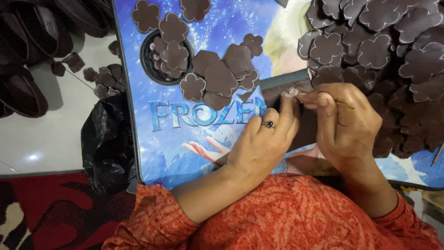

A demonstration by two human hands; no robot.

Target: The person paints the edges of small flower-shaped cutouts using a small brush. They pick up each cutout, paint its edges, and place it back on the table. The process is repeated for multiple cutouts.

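Two hands at work over a blue printed lap table (138,139). The left hand (266,139), one dark-stoned ring on a finger, presses flat with fingers extended on a dark brown sheet (286,85) lying on the table. The right hand (344,125) is closed in a pinch around a thin stick-like tool (344,104), its tip at the sheet just beside the left fingertips. One round cup recess (162,60) in the table holds several brown flower-shaped cutouts (174,53); the exact number cannot be told, as they overlap. One large heap of cutouts (384,46) lies beyond the right hand, uncountable. One black plastic bag (108,143) sits at the table's left edge.
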